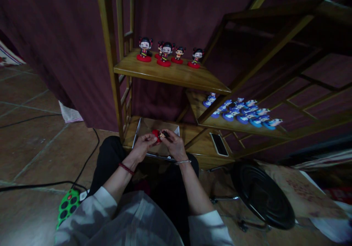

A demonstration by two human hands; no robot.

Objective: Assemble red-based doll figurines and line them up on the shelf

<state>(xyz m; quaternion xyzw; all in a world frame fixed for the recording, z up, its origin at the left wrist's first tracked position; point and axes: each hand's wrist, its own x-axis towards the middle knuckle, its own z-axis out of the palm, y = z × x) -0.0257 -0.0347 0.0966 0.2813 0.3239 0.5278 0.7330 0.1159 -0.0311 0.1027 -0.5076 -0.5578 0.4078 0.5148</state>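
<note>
From the head camera I see both hands meet just below the middle of the frame, over an open box (150, 127) on the lowest shelf (203, 145). My left hand (143, 146) is curled, fingertips pinching a small red figurine (156, 135) from the left; a red bracelet (126, 168) sits on that wrist. My right hand (173, 145) closes on the same figurine from the right, fingers pressed on a dark part of it; a thin bangle (182, 162) rings the wrist. Right of the box lies a phone (219, 144). In the upper middle, five red-based dolls (167, 53) stand on a higher shelf; blue dolls (243, 112) crowd the shelf at centre right. A green power strip (67, 206) lies on the floor at lower left, and a black stool (261, 196) at lower right.
</note>
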